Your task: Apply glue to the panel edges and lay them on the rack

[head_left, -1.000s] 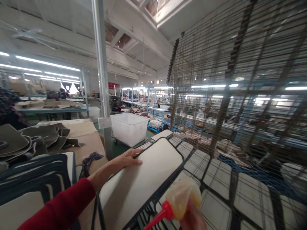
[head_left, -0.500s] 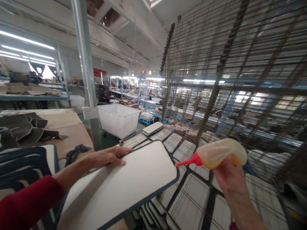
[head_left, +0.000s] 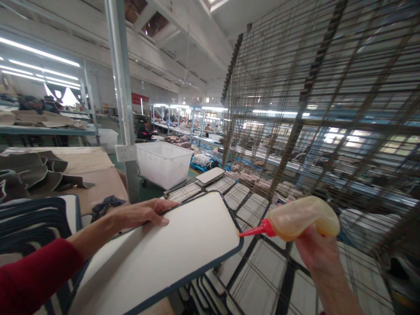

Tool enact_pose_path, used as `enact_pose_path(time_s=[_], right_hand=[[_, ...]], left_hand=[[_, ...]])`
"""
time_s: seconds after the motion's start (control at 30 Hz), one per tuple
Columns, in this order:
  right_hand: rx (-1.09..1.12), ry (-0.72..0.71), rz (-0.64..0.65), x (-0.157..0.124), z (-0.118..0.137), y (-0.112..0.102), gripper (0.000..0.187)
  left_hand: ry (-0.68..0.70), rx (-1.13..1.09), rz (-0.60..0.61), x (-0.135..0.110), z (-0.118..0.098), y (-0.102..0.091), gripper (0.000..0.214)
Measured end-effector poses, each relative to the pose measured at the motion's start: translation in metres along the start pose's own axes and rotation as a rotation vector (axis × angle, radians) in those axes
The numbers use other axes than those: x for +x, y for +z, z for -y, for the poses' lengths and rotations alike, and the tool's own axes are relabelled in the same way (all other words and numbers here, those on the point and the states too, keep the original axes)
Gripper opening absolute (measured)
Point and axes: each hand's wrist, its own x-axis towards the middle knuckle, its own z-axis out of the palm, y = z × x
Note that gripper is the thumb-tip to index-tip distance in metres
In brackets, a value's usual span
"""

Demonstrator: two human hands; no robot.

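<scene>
My left hand (head_left: 144, 213) grips the far left edge of a white mat with dark blue binding (head_left: 170, 249), thumb on top, holding it up at a tilt. My right hand (head_left: 316, 253) is wrapped round a soft yellowish squeeze bottle with a red nozzle (head_left: 295, 218). The nozzle tip rests at the mat's right edge near its far corner. My left sleeve is red.
A tall wire drying rack (head_left: 311, 109) fills the right, with white mats (head_left: 262, 280) on its lower shelves. A steel post (head_left: 123, 109), a white plastic tub (head_left: 162, 164), a work table with dark cut pieces (head_left: 29, 173) and a striped mat stack (head_left: 33, 223) stand at left. People work far behind.
Over the second my right hand lifted the bottle from low in the picture to the mat's right edge; the nozzle tip now touches the binding. My left hand kept its grip.
</scene>
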Motion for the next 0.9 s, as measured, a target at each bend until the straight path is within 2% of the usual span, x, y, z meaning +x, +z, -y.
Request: enact_pose_path(time_s=[0.17,0.47,0.7,0.9], right_hand=[[0.001,-0.013,-0.03,-0.005,-0.002,0.001,0.063],[0.033,-0.085,-0.092,-0.015,-0.007,0.003,0.059],[0.078,-0.171,-0.188,-0.02,-0.015,0.006,0.041],[0.078,-0.195,-0.203,-0.025,-0.019,0.01,0.034]], left_hand=[[0.01,0.005,0.041,0.0,0.006,-0.006,0.056],[0.108,0.062,0.102,0.004,0.022,-0.012,0.044],[0.146,0.08,0.173,0.011,0.038,-0.012,0.06],[0.166,0.002,0.172,0.018,0.05,-0.014,0.062]])
